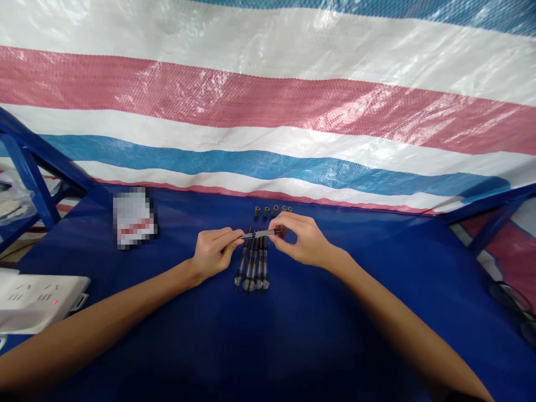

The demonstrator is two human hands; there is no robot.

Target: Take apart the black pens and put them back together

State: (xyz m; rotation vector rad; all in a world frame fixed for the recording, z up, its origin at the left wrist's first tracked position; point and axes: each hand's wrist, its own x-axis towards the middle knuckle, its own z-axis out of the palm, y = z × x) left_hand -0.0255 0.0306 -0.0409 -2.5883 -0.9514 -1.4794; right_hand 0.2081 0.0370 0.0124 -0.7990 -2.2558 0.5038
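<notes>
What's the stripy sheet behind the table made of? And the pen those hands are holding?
The striped sheet looks like woven plastic tarp: it shows a tiny criss-cross weave and shiny glare. The pen seems mostly dark, glossy plastic. Its silvery tip may be metal, but it's too small to tell.

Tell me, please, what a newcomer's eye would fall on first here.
The red, white and blue striped tarpaulin filling the background catches the eye first. On the blue tabletop below it, the left hand and right hand hold a slim pen above a row of pens, with short dark tubes lined up beyond.
</notes>
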